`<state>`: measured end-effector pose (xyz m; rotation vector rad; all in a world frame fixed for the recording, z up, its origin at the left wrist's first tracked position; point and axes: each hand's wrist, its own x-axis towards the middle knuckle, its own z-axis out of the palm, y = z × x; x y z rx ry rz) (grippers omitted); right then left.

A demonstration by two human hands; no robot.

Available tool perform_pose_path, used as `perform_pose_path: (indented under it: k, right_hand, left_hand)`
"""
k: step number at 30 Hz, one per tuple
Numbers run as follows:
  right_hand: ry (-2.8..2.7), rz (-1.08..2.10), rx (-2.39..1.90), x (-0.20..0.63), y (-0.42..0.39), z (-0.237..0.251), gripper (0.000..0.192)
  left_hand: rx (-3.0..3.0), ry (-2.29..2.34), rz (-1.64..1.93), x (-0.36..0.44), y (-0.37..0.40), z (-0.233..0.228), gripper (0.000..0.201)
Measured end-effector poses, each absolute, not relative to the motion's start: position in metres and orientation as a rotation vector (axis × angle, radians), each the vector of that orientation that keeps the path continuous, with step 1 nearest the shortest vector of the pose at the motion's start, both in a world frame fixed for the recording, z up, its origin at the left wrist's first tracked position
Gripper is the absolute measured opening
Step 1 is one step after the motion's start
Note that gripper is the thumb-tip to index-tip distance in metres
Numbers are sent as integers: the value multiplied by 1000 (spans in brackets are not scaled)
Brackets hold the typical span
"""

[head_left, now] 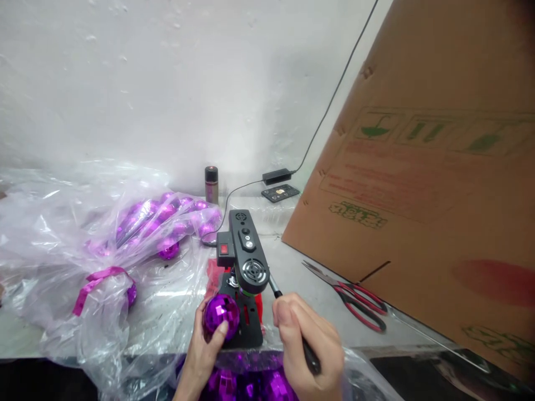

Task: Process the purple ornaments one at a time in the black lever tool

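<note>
My left hand (203, 341) holds a shiny purple mirror ball (222, 316) between thumb and fingers, just in front of a small black bench press (249, 245). The press has a red switch (224, 249) on its side and a slotted black base plate (251, 328). My right hand (307, 342) is wrapped round the black grip of the press's lever (310, 356), which slopes down toward me. The ball is at the left of the base plate; whether it touches the plate I cannot tell.
Left lies a clear plastic bag (75, 245) of purple balls (146, 214), with a pink ribbon (98, 284). More purple balls (278, 384) sit below the table edge. Red-handled scissors (355, 298), a cardboard box (418, 195), a phone (280, 192), a power adapter (276, 176) and a bottle (212, 186) surround the press.
</note>
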<state>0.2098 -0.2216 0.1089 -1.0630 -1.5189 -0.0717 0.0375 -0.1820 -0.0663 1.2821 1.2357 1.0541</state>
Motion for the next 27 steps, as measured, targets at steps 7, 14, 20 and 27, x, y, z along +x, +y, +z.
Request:
perform_pose_path:
  k: [7, 14, 20, 27]
  right_hand:
    - [-1532, -83, -1048, 211, -222, 102, 31]
    - [-1525, -63, -1050, 210, -221, 104, 30]
    - [-1505, -65, -1068, 209, -223, 105, 30]
    - [-1489, -53, -1080, 209, -223, 104, 30]
  left_hand:
    - [1705, 1404, 1005, 55, -168, -66, 71]
    - [1909, 1425, 1028, 64, -159, -64, 70]
    - [1884, 1359, 1019, 74, -158, -65, 73]
    - [1673, 1115, 1055, 79, -149, -85, 81]
